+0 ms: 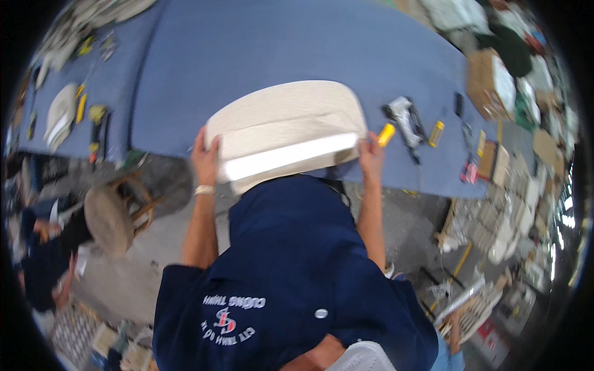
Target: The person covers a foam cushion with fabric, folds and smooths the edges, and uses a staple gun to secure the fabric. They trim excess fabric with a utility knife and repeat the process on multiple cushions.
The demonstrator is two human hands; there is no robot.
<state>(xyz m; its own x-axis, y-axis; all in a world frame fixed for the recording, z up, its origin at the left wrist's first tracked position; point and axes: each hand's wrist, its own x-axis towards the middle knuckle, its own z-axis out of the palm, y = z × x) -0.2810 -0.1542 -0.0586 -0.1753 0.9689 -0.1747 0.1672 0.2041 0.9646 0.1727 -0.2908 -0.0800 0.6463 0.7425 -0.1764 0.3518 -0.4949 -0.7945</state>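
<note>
A cream fabric-covered cushion (pixel 278 117) with a rounded far edge is held at the front edge of the blue table. A bright white strip (pixel 291 156) runs across its near side, and a fold of fabric crosses its middle. My left hand (pixel 205 154) grips the cushion's left end, with the thumb on top. At the opposite end my right hand (pixel 370 154) is closed on its edge. Fingers under the cushion are hidden. Beside my right hand lies a small yellow object (pixel 387 135), its kind unclear.
On the blue table (pixel 266 43) at right lie a black-and-silver staple gun (pixel 406 123), a yellow piece (pixel 436 133) and red-handled pliers (pixel 469 172). Tools and a folded cream piece (pixel 60 116) lie at left. A cardboard box (pixel 489 83), a round stool (pixel 108 219) and other people are nearby.
</note>
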